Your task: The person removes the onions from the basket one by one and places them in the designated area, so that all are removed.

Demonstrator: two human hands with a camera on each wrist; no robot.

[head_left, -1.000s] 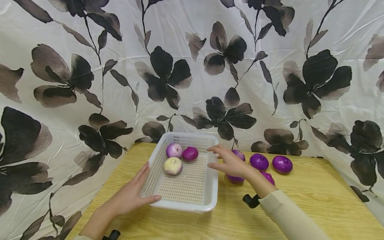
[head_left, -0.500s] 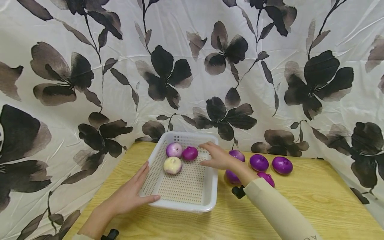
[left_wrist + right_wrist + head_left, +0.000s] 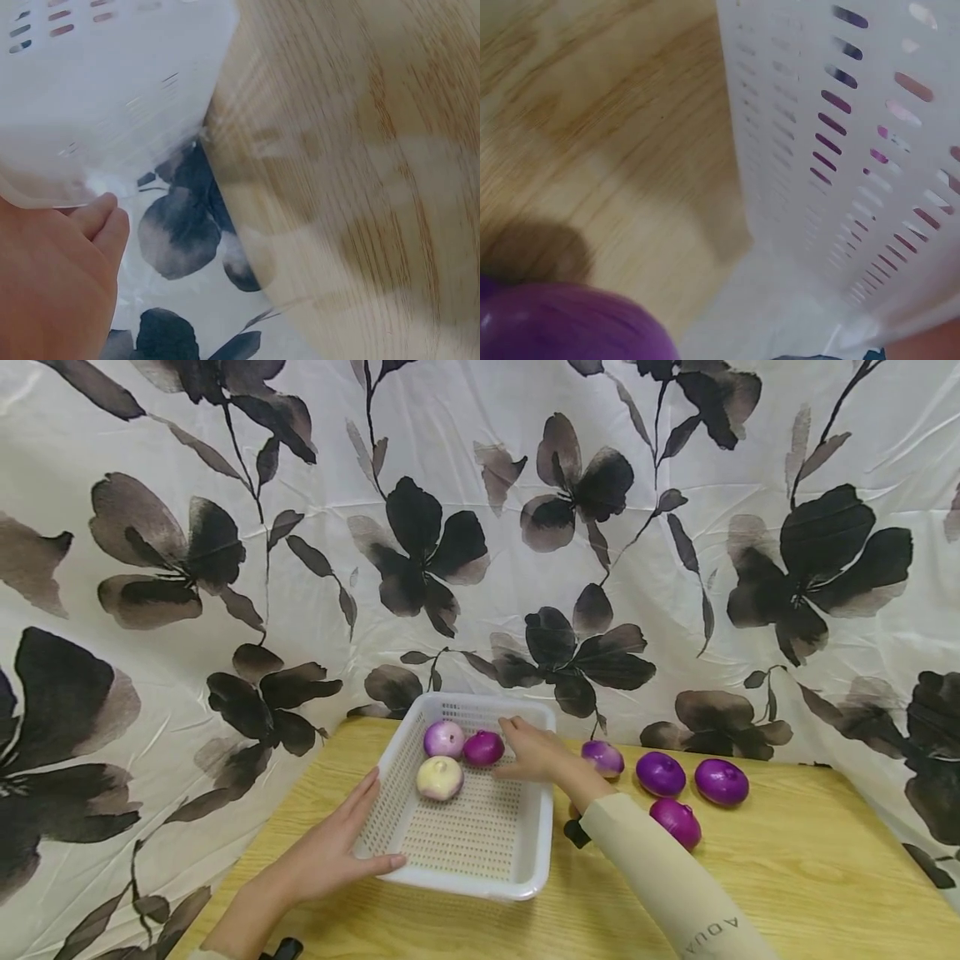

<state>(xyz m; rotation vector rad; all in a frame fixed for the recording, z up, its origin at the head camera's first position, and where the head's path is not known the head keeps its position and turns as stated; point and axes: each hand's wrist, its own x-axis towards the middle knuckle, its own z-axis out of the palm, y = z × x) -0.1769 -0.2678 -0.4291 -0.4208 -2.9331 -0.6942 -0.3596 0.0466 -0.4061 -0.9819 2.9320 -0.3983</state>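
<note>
Your basket point(image 3: 465, 885) sits on the counter point(image 3: 795, 852), its long axis running away from you. Your left grip point(image 3: 324, 847) rests straight-fingered against the basket's left rim. Over the basket's right rim, your right grip point(image 3: 538, 756) spreads loosely beside the purple onion point(image 3: 483, 749) inside, its knob pointing up.
</note>
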